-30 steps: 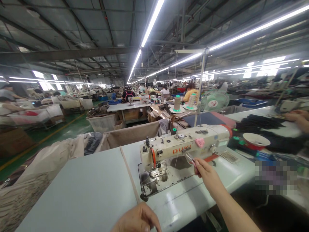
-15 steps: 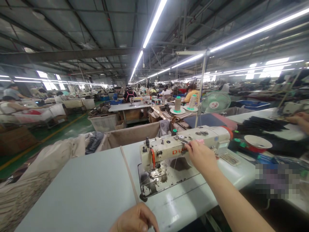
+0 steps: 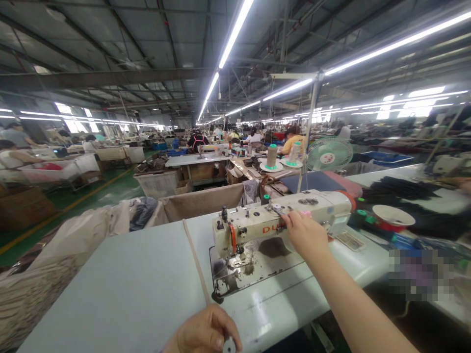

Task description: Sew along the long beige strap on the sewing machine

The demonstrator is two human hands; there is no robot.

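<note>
A cream sewing machine (image 3: 257,223) with orange lettering stands on the pale table (image 3: 128,284). My right hand (image 3: 303,233) reaches onto the top of the machine's arm, fingers pinched on a small metallic tool whose tip touches the top near a pink piece (image 3: 305,214). At the table's near edge my left hand (image 3: 204,333) is closed around a small round silvery part (image 3: 228,346), perhaps a bobbin. A thin beige strip (image 3: 196,264) lies across the table from my left hand toward the back edge.
Beige fabric bins (image 3: 198,203) stand behind the table. Thread cones (image 3: 271,157) and a green fan (image 3: 328,154) are beyond the machine. Dark fabric pieces (image 3: 397,189) and a white dish (image 3: 392,215) lie to the right. Other workers sit at distant tables.
My right hand rose from in front of the machine to the top of its arm, carrying the small tool. My left hand stayed at the table's edge; the round part now shows.
</note>
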